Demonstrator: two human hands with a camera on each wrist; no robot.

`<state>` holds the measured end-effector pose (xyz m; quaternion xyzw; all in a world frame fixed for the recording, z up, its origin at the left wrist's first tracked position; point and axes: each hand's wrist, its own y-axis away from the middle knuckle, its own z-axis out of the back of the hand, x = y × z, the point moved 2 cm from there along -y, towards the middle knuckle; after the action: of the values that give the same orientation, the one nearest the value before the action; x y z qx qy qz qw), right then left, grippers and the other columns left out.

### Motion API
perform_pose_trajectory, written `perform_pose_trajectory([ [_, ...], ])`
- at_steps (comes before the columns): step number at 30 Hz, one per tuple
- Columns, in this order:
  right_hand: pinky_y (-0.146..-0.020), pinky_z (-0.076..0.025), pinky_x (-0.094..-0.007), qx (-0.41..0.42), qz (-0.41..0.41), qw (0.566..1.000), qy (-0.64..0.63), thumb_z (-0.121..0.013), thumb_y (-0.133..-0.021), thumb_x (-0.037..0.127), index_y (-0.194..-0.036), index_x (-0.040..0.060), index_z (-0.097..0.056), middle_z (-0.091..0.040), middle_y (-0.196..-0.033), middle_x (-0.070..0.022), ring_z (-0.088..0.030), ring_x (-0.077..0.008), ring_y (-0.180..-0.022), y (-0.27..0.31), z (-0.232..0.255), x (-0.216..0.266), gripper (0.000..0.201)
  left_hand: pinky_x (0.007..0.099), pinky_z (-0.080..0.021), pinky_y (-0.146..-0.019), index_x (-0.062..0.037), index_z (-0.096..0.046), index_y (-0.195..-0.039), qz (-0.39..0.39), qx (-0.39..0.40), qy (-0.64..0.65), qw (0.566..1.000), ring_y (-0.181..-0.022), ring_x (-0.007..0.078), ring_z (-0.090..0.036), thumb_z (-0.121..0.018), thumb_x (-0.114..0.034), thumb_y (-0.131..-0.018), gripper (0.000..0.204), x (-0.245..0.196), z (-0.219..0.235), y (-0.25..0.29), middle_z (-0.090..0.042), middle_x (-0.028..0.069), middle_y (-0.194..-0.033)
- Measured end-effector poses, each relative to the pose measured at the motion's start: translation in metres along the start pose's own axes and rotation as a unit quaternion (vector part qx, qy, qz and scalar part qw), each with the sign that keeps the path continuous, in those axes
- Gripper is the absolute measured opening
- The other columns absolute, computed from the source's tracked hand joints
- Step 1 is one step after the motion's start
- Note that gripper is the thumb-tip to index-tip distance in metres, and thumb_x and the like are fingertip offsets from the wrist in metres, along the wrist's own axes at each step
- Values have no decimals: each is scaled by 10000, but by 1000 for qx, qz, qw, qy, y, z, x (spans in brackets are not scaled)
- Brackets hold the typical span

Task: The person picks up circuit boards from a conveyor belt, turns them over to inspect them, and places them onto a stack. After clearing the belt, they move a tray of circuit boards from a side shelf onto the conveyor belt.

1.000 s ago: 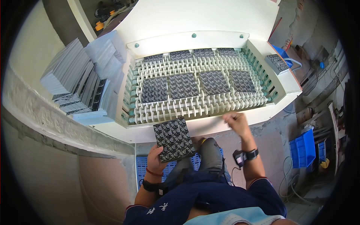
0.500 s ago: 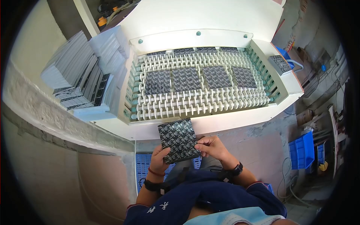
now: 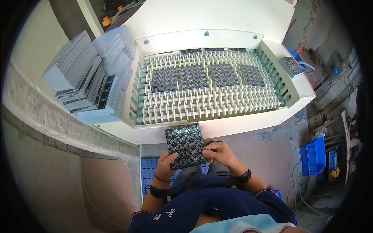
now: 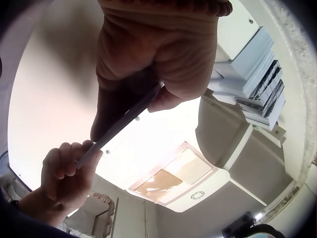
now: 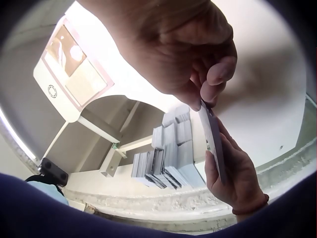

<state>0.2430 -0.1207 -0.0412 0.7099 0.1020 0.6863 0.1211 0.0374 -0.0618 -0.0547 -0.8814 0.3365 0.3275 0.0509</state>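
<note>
In the head view a dark circuit board panel (image 3: 185, 144) with a grid of repeated patterns is held just before the machine's front edge. My left hand (image 3: 166, 164) grips its lower left side, thumb on the face and fingers behind. At the lower right edge, my right hand (image 3: 218, 152) pinches it between thumb and fingers. The left wrist view shows the panel (image 4: 121, 123) nearly edge-on between both hands. Seen from the right wrist, the panel's edge (image 5: 212, 136) sits in the right fingertips, the left hand (image 5: 240, 176) holding it below.
A white roller conveyor (image 3: 202, 110) carries a row of circuit board panels (image 3: 193, 76), with another row farther back. Upright stacks of panels and pale sheets (image 3: 83, 73) stand left. A small panel stack (image 3: 290, 66) lies on the right ledge; a blue bin (image 3: 312, 156) stands right.
My right hand has come in from the right and taken the panel's lower right edge. The panels on the rollers have travelled away, the farthest row now partly hidden.
</note>
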Motion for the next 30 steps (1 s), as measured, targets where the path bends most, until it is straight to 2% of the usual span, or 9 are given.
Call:
perform_pose_trajectory([
  [11, -408, -380, -169, -8, 9, 1000, 25, -641, -799, 166, -796, 11, -634, -550, -568, 17, -502, -28, -472, 4, 3, 3, 155, 328, -471, -822, 85, -474, -1117, -3, -8, -22, 1000, -945, 219, -575, -441, -20, -841, 297, 1, -1, 0, -562, 167, -1071],
  [14, -395, -379, -168, -17, -10, 1000, 7, -643, -799, 168, -785, 16, -627, -545, -556, 14, -494, -31, -451, 6, 12, 15, 154, 336, -469, -824, 87, -475, -1114, -12, -34, -4, 999, -945, 227, -574, -443, -26, -841, 297, -2, -1, 2, -564, 168, -1066],
  [16, -369, -370, -168, -116, 4, 989, -86, -645, -799, 175, -741, 29, -611, -534, -535, 7, -483, -43, -423, 5, 33, 16, 161, 341, -468, -825, 92, -472, -1115, -31, -32, 17, 999, -944, 233, -575, -448, -36, -838, 306, -8, 5, 6, -564, 173, -1066],
  [18, -345, -359, -175, -171, 64, 974, -132, -644, -799, 180, -700, 38, -591, -524, -520, 0, -465, -55, -396, -1, 56, 13, 181, 356, -464, -835, 112, -459, -1122, -41, 0, 61, 997, -955, 258, -573, -466, -57, -815, 350, -15, 14, 11, -557, 196, -1077],
  [19, -338, -351, -179, -204, 83, 966, -132, -635, -806, 173, -687, 33, -583, -518, -514, -5, -451, -60, -387, -5, 64, 12, 191, 356, -464, -835, 112, -459, -1122, -51, -7, 64, 997, -955, 258, -573, -466, -57, -815, 350, -21, 16, 14, -557, 196, -1077],
  [21, -338, -352, -185, -217, 87, 966, -111, -630, -809, 167, -703, 24, -579, -515, -518, -7, -441, -60, -384, -12, 70, 16, 185, 366, -461, -843, 125, -448, -1129, -74, 14, 82, 994, -970, 277, -569, -478, -49, -793, 379, -32, 13, 23, -551, 213, -1086],
  [25, -348, -359, -182, -153, 56, 984, -70, -617, -818, 155, -742, 0, -571, -507, -540, -4, -457, -62, -408, -39, 33, 35, 178, 392, -460, -854, 148, -428, -1138, -109, -25, 39, 993, -964, 309, -572, -482, -79, -778, 429, -44, 17, 32, -539, 242, -1098],
  [27, -353, -368, -183, -88, 66, 991, -72, -615, -821, 160, -755, -10, -575, -518, -567, -4, -473, -58, -432, -62, 7, 44, 187, 388, -466, -848, 137, -445, -1129, -122, -46, 28, 991, -953, 299, -578, -483, -67, -790, 398, -48, 16, 34, -550, 230, -1084],
  [30, -366, -397, -193, -51, 66, 994, -70, -608, -826, 158, -743, -12, -577, -529, -579, -15, -483, -66, -438, -98, -27, 60, 192, 346, -476, -831, 96, -480, -1122, -126, -45, 39, 990, -942, 240, -586, -480, -25, -829, 317, -49, 18, 33, -571, 180, -1067],
])
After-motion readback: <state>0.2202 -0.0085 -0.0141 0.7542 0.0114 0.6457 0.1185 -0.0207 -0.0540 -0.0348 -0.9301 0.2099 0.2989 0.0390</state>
